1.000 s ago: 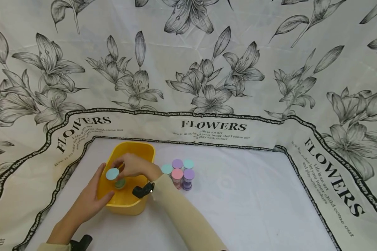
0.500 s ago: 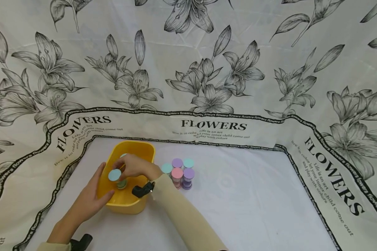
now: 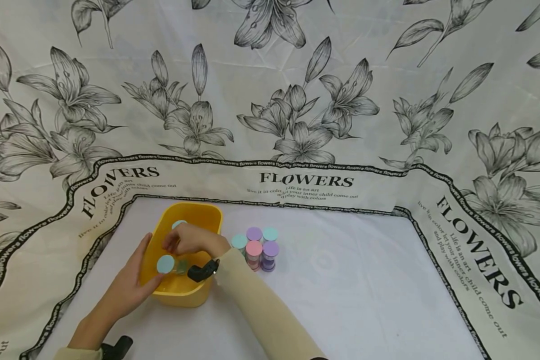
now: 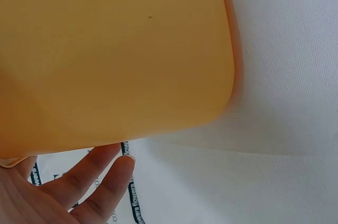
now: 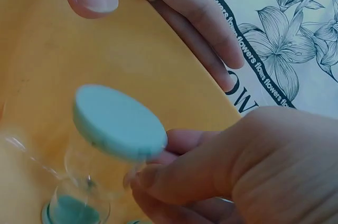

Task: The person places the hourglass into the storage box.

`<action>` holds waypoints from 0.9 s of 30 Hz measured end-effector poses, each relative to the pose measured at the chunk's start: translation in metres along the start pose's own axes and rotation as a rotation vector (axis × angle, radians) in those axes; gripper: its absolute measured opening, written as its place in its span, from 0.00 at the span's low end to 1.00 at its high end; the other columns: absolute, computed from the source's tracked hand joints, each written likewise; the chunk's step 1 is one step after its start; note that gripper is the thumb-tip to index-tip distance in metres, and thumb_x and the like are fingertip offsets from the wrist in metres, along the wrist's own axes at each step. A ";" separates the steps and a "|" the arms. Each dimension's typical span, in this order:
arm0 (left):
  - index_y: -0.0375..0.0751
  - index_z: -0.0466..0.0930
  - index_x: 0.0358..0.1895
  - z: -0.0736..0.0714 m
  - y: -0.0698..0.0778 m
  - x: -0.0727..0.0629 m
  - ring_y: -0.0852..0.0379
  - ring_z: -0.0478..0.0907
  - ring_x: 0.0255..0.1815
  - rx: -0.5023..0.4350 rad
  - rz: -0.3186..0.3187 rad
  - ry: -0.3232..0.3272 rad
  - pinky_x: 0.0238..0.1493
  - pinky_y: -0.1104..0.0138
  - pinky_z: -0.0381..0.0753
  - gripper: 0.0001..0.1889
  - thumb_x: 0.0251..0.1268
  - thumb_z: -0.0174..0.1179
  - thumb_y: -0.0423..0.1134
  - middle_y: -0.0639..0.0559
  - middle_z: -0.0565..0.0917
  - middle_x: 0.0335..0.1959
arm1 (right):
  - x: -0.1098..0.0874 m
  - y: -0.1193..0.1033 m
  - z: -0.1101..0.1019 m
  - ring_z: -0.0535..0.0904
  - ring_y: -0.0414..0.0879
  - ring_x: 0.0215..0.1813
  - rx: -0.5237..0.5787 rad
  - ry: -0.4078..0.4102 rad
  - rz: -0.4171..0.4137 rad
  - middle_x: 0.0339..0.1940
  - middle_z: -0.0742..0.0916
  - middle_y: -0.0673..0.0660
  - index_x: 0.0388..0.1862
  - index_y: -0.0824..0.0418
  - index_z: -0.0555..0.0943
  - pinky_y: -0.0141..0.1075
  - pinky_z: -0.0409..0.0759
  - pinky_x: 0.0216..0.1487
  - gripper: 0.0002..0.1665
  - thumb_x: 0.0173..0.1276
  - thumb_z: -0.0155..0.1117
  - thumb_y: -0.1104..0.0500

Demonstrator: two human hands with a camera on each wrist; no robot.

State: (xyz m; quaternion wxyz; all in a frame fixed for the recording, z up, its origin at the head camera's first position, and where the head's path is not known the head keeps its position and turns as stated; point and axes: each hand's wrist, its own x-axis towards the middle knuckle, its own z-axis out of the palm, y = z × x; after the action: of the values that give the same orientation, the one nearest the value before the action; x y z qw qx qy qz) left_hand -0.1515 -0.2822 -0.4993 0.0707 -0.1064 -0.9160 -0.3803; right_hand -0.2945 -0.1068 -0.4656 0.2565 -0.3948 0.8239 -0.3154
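Observation:
A yellow tub (image 3: 186, 300) stands on the white-covered table, with my left hand (image 3: 128, 277) holding its left side. The thumb lies over the rim while the other fingers extend along the outside. Inside the tub my right hand (image 3: 191, 239) pinches a small sand timer by its clear glass. In the right wrist view its mint-blue cap (image 5: 119, 121) leans over and the fingertips sit right at the glass. Green sand (image 5: 76, 211) shows in a clear bulb below the cap. Another pale-blue cap (image 3: 178, 224) peeks out behind the right hand, its lower part hidden.
Right of the tub stands a tight cluster of sand timers with pink (image 3: 254, 249), purple (image 3: 270, 249) and mint (image 3: 270, 234) caps. Flower-printed cloth (image 3: 306, 125) hangs behind and along both sides of the white tabletop (image 3: 351, 280).
The held timer's cap has moved down and slightly right, away from the right hand's knuckles, and the timer leans more. The pale-blue cap behind that hand has come into sight. The left hand stays put.

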 end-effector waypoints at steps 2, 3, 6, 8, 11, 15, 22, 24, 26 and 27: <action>0.49 0.37 0.86 0.000 0.000 0.000 0.25 0.57 0.78 0.003 0.001 0.001 0.70 0.29 0.61 0.53 0.69 0.66 0.47 0.33 0.53 0.83 | -0.001 0.000 0.000 0.84 0.36 0.44 0.014 -0.021 0.008 0.44 0.90 0.50 0.52 0.62 0.87 0.20 0.80 0.44 0.16 0.66 0.67 0.71; 0.49 0.37 0.86 0.000 0.000 0.000 0.25 0.57 0.78 0.005 0.002 0.002 0.69 0.28 0.61 0.53 0.69 0.66 0.47 0.33 0.53 0.83 | -0.001 -0.001 0.000 0.84 0.36 0.44 0.021 -0.028 0.011 0.45 0.90 0.50 0.52 0.63 0.87 0.20 0.80 0.44 0.16 0.66 0.68 0.70; 0.49 0.37 0.86 0.000 0.000 0.000 0.25 0.58 0.77 0.014 0.007 0.007 0.68 0.28 0.63 0.53 0.69 0.66 0.47 0.33 0.53 0.83 | 0.000 0.000 0.000 0.84 0.36 0.45 0.028 -0.034 0.021 0.45 0.90 0.50 0.53 0.63 0.87 0.20 0.81 0.44 0.16 0.66 0.68 0.70; 0.49 0.37 0.86 0.000 0.000 0.000 0.25 0.58 0.77 0.017 0.009 0.009 0.68 0.28 0.63 0.53 0.68 0.66 0.46 0.33 0.53 0.83 | 0.001 0.000 0.000 0.84 0.35 0.44 0.022 -0.036 0.028 0.45 0.90 0.50 0.53 0.63 0.87 0.20 0.80 0.45 0.17 0.66 0.67 0.72; 0.50 0.37 0.86 0.000 -0.001 -0.001 0.25 0.58 0.77 0.018 0.010 0.009 0.67 0.28 0.63 0.53 0.68 0.66 0.45 0.33 0.53 0.83 | 0.001 0.001 0.000 0.83 0.34 0.44 0.016 -0.035 0.036 0.45 0.90 0.50 0.53 0.62 0.87 0.20 0.80 0.46 0.19 0.66 0.65 0.74; 0.50 0.37 0.86 0.001 0.000 -0.001 0.25 0.58 0.77 0.023 0.014 0.011 0.67 0.28 0.64 0.53 0.68 0.66 0.46 0.33 0.54 0.83 | -0.001 0.001 -0.001 0.83 0.34 0.43 0.025 -0.039 0.065 0.43 0.90 0.48 0.52 0.61 0.87 0.21 0.80 0.48 0.20 0.66 0.62 0.76; 0.50 0.38 0.86 0.002 0.003 -0.001 0.27 0.60 0.77 0.033 0.010 0.015 0.70 0.33 0.64 0.52 0.69 0.65 0.48 0.34 0.55 0.83 | -0.009 -0.003 -0.010 0.83 0.35 0.42 0.039 -0.021 0.077 0.42 0.90 0.49 0.50 0.62 0.88 0.24 0.82 0.50 0.22 0.65 0.58 0.79; 0.50 0.38 0.86 0.002 0.003 -0.001 0.27 0.60 0.77 0.034 0.004 0.014 0.71 0.35 0.63 0.52 0.69 0.65 0.48 0.34 0.54 0.83 | -0.011 -0.004 -0.013 0.83 0.35 0.41 0.032 -0.012 0.064 0.42 0.90 0.50 0.50 0.63 0.88 0.23 0.82 0.48 0.22 0.65 0.57 0.80; 0.49 0.38 0.86 0.002 0.003 -0.001 0.27 0.60 0.77 0.033 0.002 0.015 0.71 0.35 0.63 0.52 0.69 0.65 0.48 0.34 0.54 0.83 | -0.014 -0.007 -0.018 0.84 0.35 0.41 0.018 0.001 0.043 0.42 0.91 0.51 0.50 0.64 0.88 0.22 0.81 0.45 0.21 0.65 0.57 0.79; 0.49 0.38 0.86 0.002 0.003 -0.001 0.27 0.60 0.77 0.034 0.003 0.016 0.70 0.34 0.64 0.52 0.69 0.65 0.48 0.33 0.54 0.83 | -0.016 -0.008 -0.020 0.84 0.36 0.41 0.012 0.009 0.031 0.42 0.91 0.52 0.50 0.64 0.88 0.21 0.81 0.44 0.20 0.66 0.58 0.78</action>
State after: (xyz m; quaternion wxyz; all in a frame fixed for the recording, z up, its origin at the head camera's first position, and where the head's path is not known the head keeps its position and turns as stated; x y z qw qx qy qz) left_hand -0.1498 -0.2792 -0.4988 0.0803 -0.1033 -0.9216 -0.3655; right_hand -0.2952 -0.0918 -0.4434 0.2599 -0.3792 0.8292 -0.3179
